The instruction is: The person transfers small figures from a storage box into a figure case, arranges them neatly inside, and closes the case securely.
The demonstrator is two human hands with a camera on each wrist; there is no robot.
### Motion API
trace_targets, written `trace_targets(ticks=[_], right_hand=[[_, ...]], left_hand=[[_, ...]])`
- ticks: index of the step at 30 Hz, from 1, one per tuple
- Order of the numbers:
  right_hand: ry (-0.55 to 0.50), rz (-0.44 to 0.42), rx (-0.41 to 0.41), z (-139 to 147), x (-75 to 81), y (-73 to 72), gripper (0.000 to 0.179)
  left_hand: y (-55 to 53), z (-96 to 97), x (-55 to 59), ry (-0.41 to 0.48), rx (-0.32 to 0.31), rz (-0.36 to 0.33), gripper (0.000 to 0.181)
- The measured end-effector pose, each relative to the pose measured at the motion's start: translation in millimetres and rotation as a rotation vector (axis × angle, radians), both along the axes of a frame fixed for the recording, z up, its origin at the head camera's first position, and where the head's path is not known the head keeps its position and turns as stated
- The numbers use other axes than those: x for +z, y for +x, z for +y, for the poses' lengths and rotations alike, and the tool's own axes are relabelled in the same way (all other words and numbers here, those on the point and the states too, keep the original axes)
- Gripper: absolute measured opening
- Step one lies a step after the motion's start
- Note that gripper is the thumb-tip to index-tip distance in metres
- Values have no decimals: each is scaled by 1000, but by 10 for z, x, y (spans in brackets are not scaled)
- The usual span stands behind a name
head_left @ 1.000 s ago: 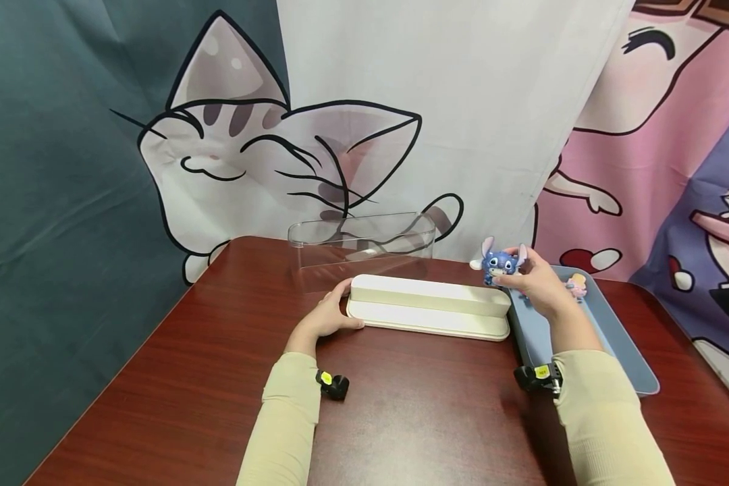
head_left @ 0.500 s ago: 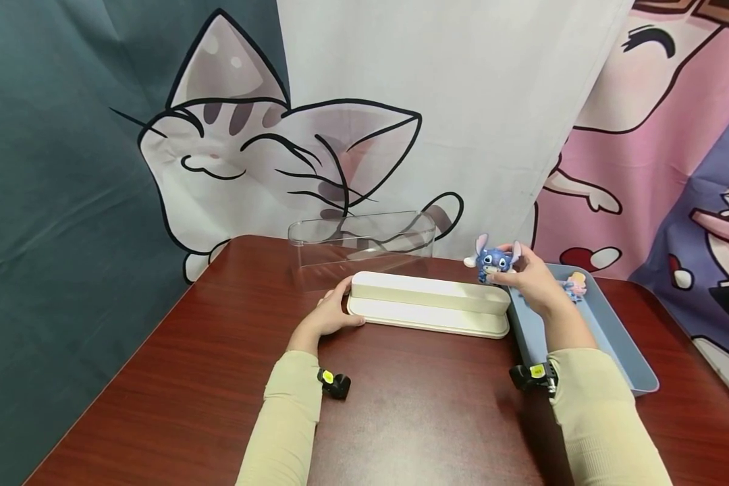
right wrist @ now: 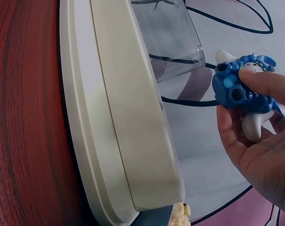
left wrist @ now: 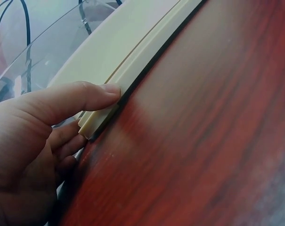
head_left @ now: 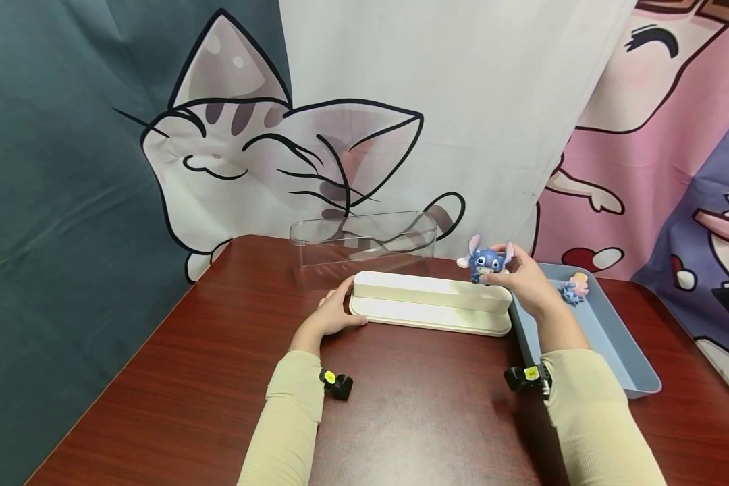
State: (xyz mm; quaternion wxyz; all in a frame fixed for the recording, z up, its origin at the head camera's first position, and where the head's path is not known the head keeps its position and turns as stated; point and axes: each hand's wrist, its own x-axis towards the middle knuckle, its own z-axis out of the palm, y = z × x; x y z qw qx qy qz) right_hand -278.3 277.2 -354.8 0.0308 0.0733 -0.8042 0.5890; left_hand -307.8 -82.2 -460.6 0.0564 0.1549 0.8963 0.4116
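A cream two-step display stand (head_left: 428,316) lies on the table. My left hand (head_left: 328,317) grips its left end; the left wrist view has the thumb (left wrist: 97,95) on the front edge and the other fingers around the end, partly hidden. My right hand (head_left: 531,283) pinches a blue Stitch figurine (head_left: 484,263) with big pinkish ears, held upright above the right end of the upper step. In the right wrist view the underside of the figurine (right wrist: 229,89) shows, apart from the stand, with white pieces sticking out at its sides.
Beside the stand's right end sits a blue-grey tray (head_left: 622,344) with a small pink-and-blue figurine (head_left: 576,289) in it. Behind the stand is a clear plastic cover (head_left: 364,246). A printed cloth (head_left: 492,121) hangs along the table's back edge.
My right hand has carried the Stitch figurine left, from near the tray to over the stand's right end. The left hand has stayed on the stand.
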Motion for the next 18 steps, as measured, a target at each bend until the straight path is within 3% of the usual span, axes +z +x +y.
trace_targets(ticks=[18], right_hand=[[17, -29, -7, -132, -9, 5, 47]], left_hand=[[-9, -8, -4, 11, -8, 13, 95]])
